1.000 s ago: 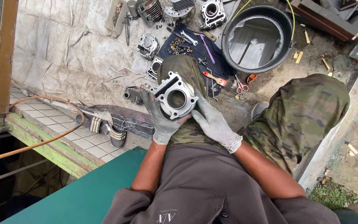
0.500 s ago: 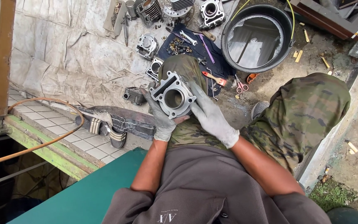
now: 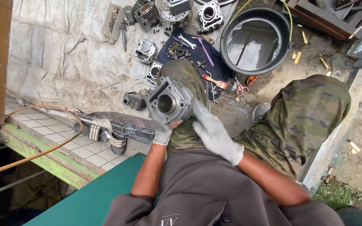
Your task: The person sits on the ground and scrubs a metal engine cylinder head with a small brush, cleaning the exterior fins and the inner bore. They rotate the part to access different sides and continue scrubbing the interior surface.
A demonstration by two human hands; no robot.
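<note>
Since the earlier frame, the engine cylinder (image 3: 170, 101) has been tilted sideways, bore facing left, above the knee. It is gripped from below by the gloved left hand (image 3: 162, 129); the gloved right hand (image 3: 214, 134) is pressed against its finned side. One cylinder, two gloves, one black tub (image 3: 256, 39) counted.

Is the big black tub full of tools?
No, the black tub holds only clear liquid; the tools lie on the dark cloth beside it.
</note>
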